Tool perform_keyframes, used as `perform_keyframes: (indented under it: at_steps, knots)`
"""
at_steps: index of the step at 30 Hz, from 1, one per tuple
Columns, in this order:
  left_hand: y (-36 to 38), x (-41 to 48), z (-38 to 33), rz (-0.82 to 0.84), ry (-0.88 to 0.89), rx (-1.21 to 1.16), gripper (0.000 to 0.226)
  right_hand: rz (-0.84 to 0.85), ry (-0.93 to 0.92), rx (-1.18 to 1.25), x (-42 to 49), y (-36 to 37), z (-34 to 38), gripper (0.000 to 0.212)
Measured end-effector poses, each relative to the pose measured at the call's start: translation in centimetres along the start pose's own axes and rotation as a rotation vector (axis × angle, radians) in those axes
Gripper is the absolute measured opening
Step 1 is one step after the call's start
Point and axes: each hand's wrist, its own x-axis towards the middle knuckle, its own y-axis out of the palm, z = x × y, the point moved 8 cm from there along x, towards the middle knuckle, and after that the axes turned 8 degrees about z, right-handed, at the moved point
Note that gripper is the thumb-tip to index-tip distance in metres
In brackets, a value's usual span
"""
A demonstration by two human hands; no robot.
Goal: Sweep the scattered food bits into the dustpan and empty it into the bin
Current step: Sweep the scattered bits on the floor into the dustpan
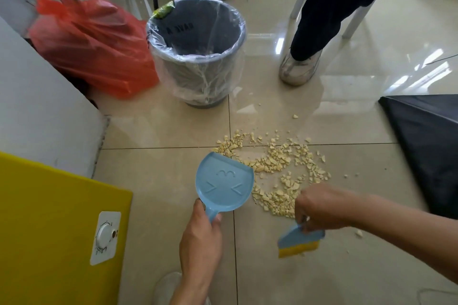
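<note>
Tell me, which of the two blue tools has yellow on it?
The small brush in the right hand: its bristles are yellow. The dustpan, held by the left hand, is plain blue all over.

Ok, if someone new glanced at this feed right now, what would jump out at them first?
Probably the pale yellow food bits scattered over the floor tiles at centre right, with the blue dustpan in the left hand set at their left edge. Next, the right hand holding a small blue brush just below the pile. Beyond sit the plastic-lined grey bin and a red bag to its left.
</note>
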Motion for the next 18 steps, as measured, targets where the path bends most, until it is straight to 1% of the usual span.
perform_keyframes:
  at_steps: [2,4,6,8,11,15,16,18]
  knots:
    - [0.2,-0.1,-0.3,0.013,0.003,-0.015,0.033,0.112,-0.018,-0.071,-0.5,3.1,1.0,0.03]
    - [0.5,-0.1,-0.7,0.024,0.01,-0.028,0.035,0.152,0.031,-0.116,-0.3,5.0,1.0,0.024]
    - [0.7,-0.2,-1.1,0.029,0.025,-0.029,0.042,0.083,0.103,-0.141,0.2,4.1,-0.5,0.021]
    - [0.9,-0.6,-1.5,0.037,0.049,-0.016,0.047,-0.031,0.166,-0.169,0.9,1.7,-2.6,0.022]
    - [0.9,-1.0,-1.4,0.039,0.05,-0.015,0.045,-0.142,0.206,-0.2,1.0,-1.8,-4.8,0.026]
    - [1.2,-1.0,-1.2,0.057,0.029,-0.054,0.045,-0.144,0.145,-0.153,-1.0,-2.3,-5.5,0.027]
    - [1.2,-1.0,-1.3,0.061,0.032,-0.058,0.045,-0.146,0.17,-0.116,-2.1,-2.0,-6.3,0.026]
    - [1.2,-1.0,-1.2,0.069,0.038,-0.063,0.045,-0.18,0.287,0.042,-5.1,-1.0,-9.4,0.023]
